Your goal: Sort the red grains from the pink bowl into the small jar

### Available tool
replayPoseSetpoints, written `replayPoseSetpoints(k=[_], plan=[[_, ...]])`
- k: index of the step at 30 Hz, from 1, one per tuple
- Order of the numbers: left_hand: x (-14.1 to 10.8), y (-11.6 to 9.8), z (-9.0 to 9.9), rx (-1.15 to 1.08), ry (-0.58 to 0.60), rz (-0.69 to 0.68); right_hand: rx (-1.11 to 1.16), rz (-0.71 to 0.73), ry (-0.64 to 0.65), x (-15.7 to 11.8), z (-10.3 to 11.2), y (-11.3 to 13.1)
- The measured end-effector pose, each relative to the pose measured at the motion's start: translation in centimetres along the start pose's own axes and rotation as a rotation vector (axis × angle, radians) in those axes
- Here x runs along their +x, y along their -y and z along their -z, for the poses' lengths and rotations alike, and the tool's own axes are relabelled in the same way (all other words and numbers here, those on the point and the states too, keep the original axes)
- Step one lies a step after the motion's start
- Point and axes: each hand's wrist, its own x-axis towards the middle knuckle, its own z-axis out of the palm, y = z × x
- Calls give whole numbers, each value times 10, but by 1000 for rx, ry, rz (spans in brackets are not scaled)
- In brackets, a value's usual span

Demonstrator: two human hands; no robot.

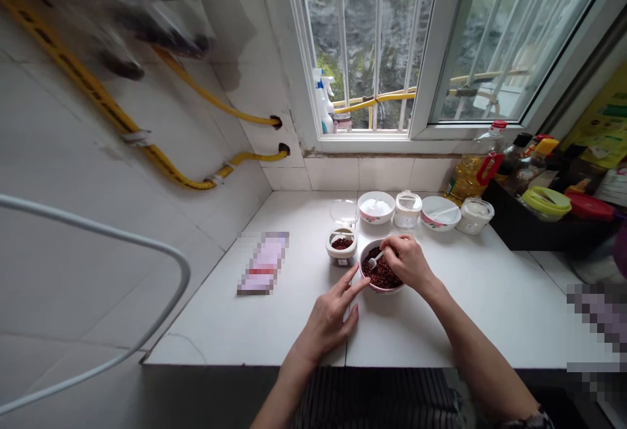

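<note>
On my feed, nearest: left hand (333, 321), holding nothing, fingers parted at the rim of a bowl (385, 290); right hand (406, 260), pinching a spoon (375, 262) in that bowl (dark-red bits (386, 277) inside), on the counter (490, 311). Beside it, one jar (343, 258); beyond, oil (465, 177), window (441, 44).

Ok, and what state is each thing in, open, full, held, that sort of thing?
Front bowl, holding dark red flakes
Front jar, lid open, flakes inside
Spoon, in the right hand, tip in flakes
Left hand, spread, at the front bowl's rim
Back left bowl, holding white contents
Oil bottle, upright, capped, partly full
Window, open on the left
</note>
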Motion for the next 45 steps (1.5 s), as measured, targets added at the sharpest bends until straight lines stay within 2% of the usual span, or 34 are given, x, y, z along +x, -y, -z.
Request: replayPoseSetpoints(k=[6,11,17,21,25,29,31,33,37,40,45], plan=[[0,1,0,-1,8,4,224,-183,-16,4,11,-3],[0,0,2,-4,10,5,370,-223,-36,5,16,1],[0,-1,2,-7,9,9,604,-351,-48,7,14,-4],[1,-1,2,6,4,-2,719,-325,-98,9,9,0],[1,-1,1,0,5,-2,616,-120,-147,7,-3,18],[1,0,1,9,3,-2,256,244,-99,4,-13,32],[0,0,1,14,5,-2,163,323,-91,3,-12,33],[0,0,1,17,8,-2,170,277,-137,4,-6,30],[0,0,1,13,5,1,200,66,-230,4,9,14],[0,0,1,15,9,5,140,-8,-175,2,12,1],[0,0,1,21,-4,-8,72,8,-37,0,1,-2]])
